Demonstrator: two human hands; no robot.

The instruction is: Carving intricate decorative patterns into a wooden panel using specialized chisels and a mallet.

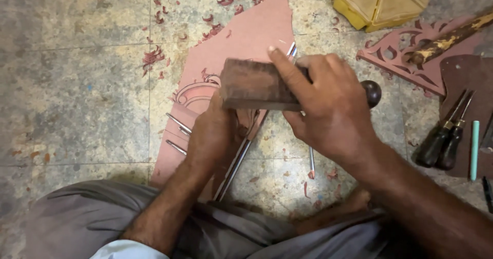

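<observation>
A long pinkish-brown board (257, 30) with a carved curved pattern lies on the stone floor between my knees. My right hand (328, 110) grips a dark wooden block (251, 84) used as a mallet, raised just over my left hand. My left hand (213, 135) is closed around a chisel that stands on the carved part of the board; the chisel itself is mostly hidden under the block. Thin metal chisels (177, 123) lie on the board beside my left hand.
Red wood chips (154, 56) are scattered on the floor. A yellow box (380, 2) sits at top right, a pierced carved panel (400, 53) beside it, and dark-handled chisels (441, 135) and a green pencil-like tool (474, 148) lie on a dark board at right.
</observation>
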